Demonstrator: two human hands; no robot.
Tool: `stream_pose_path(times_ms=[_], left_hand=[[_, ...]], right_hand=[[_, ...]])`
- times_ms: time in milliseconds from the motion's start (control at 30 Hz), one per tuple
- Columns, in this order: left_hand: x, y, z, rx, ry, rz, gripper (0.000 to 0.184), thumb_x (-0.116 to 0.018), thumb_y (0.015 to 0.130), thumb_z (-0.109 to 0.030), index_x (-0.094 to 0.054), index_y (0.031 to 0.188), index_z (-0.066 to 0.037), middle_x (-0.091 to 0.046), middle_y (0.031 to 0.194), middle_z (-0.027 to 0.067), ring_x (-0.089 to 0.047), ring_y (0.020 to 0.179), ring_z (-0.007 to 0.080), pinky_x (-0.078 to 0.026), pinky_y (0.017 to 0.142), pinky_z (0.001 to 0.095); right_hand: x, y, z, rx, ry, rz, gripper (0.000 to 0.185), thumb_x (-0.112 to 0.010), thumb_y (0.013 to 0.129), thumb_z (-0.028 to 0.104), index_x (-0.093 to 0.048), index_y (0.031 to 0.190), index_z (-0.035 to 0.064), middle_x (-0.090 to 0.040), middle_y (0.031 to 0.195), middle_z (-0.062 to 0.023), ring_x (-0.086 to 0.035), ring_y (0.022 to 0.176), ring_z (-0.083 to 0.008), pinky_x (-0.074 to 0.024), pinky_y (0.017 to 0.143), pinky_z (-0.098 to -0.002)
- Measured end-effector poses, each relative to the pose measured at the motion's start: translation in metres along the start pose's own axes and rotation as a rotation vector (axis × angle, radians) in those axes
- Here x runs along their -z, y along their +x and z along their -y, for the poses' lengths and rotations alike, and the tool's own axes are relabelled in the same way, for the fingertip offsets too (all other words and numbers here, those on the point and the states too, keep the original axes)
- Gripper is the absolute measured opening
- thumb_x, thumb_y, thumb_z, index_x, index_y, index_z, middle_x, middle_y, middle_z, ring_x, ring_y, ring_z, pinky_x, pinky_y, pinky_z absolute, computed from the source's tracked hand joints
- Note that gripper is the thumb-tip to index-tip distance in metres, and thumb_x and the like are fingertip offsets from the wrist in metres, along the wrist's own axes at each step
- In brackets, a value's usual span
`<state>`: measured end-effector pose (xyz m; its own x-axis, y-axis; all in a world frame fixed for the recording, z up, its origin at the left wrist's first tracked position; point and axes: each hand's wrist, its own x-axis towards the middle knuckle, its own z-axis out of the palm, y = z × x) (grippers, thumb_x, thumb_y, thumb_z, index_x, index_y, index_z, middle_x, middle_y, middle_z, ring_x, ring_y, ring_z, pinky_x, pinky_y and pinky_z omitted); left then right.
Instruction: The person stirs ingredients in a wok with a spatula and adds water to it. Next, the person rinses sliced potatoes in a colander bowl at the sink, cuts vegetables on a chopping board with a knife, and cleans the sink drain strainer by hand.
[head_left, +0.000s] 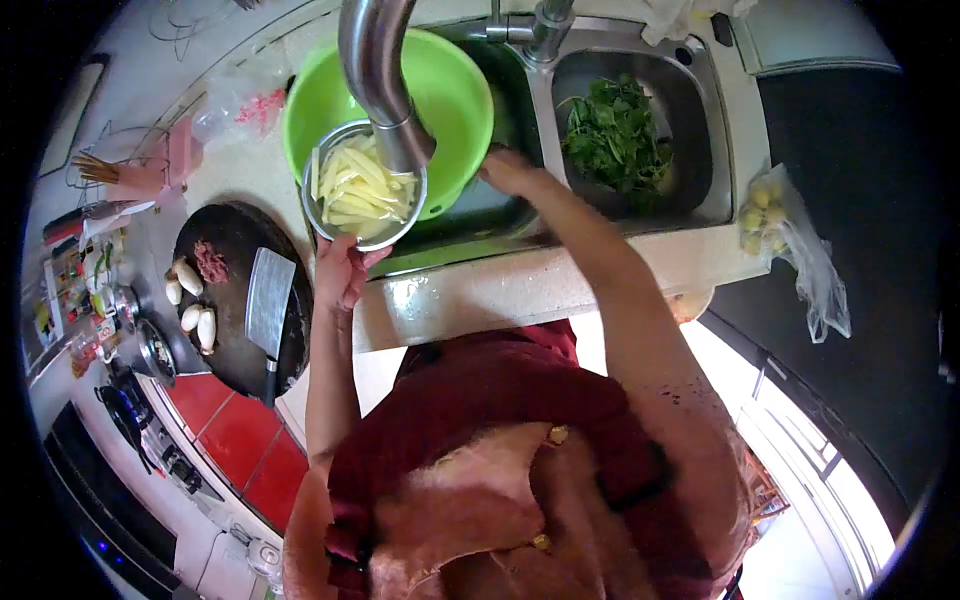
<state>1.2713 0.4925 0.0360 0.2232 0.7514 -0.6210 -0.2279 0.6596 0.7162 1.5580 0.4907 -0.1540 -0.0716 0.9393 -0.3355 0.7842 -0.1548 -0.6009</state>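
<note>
Head view: left hand (345, 270) fingers clamped on bowl (402, 228), near edge; right hand (508, 172) beside basin (462, 115), finger state unclear. Bowl likely stiff, weighty, slick; wet strips (355, 182) slippery. Best hold: opposite rims.

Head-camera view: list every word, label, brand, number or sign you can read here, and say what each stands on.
No text can be read anywhere.
Items at the far left: too small and blurred to tell any lettering.
Plastic bag with pink patches: no readable words.
Cleaver, green basin, metal bowl: no lettering visible.
</note>
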Motion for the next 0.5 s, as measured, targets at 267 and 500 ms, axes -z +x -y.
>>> stream_pose_path(times_ms=[267,500], left_hand=[[-0.003,0.004,-0.004,-0.037,-0.013,0.050,0.049,-0.040,0.085,0.000,-0.029,0.132,-0.004,-0.049,0.123,0.0205,-0.058,0.101,0.0337,-0.059,0.072,0.0412],[-0.024,0.003,-0.011,-0.022,-0.005,0.060,0.049,-0.039,0.086,0.000,-0.029,0.133,-0.007,-0.049,0.123,0.0181,-0.060,0.098,0.0311,-0.059,0.068,0.0388]], right_hand=[[0.000,0.019,-0.004,0.035,-0.042,0.212,0.041,-0.045,0.088,0.027,-0.049,0.124,0.0073,-0.054,0.120,-0.0200,-0.053,0.109,-0.0342,-0.0441,0.089,-0.0424],[-0.038,-0.009,0.003,-0.228,-0.230,0.258,0.033,-0.046,0.086,0.017,-0.058,0.116,0.0084,-0.055,0.118,-0.0178,-0.055,0.106,-0.0326,-0.0457,0.087,-0.0411]])
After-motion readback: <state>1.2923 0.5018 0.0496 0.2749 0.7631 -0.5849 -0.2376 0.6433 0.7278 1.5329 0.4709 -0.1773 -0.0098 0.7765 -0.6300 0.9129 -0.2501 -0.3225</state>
